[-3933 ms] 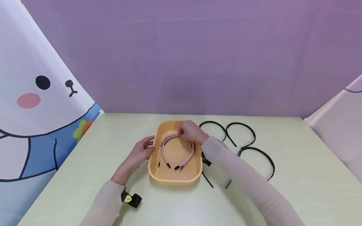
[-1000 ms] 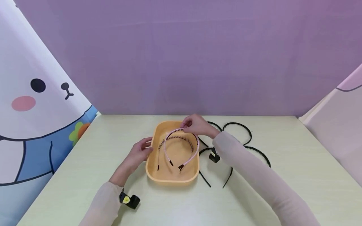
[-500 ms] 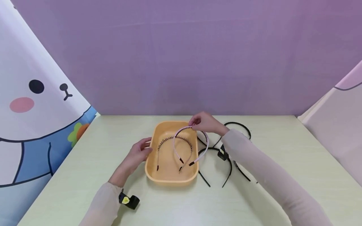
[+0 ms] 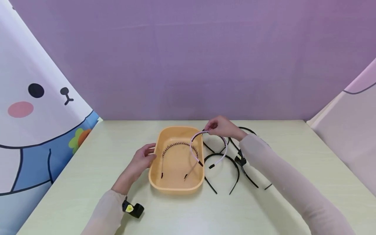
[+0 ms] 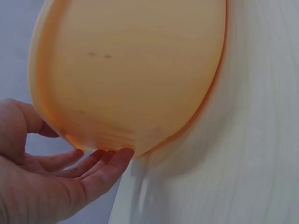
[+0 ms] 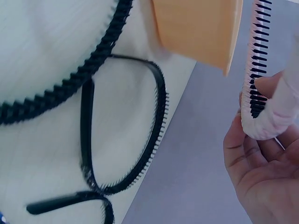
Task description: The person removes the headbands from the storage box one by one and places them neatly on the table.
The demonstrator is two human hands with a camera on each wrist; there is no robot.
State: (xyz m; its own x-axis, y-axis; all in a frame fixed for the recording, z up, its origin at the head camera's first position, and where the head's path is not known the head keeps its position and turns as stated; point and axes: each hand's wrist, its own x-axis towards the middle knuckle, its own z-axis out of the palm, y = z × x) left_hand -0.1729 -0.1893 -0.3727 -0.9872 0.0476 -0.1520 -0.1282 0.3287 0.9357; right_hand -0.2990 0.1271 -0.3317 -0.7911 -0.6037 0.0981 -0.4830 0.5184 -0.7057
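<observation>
My left hand (image 4: 142,160) grips the left side of an orange plastic basin (image 4: 175,189), thumb at the rim and fingertips against its outer wall in the left wrist view. A headband (image 4: 177,143) with dark teeth lies inside the basin, its ends toward me. Above the basin's right rim, my right hand (image 4: 222,126) pinches a pale pink headband (image 6: 280,115) at the top of its arch. Its black-tipped ends hang down, one overlapping the rim in the head view. Dark teeth line its inner side in the right wrist view.
Right of the basin, several black toothed headbands lie on the pale table (image 4: 182,215), such as the front headband (image 4: 238,172) and the back headband (image 4: 248,129). My right sleeve partly covers them. A purple backdrop (image 4: 188,65) stands behind the table.
The right hand has lifted the pink headband off the one in the basin and carried it right, past the rim. The left hand has stayed on the basin.
</observation>
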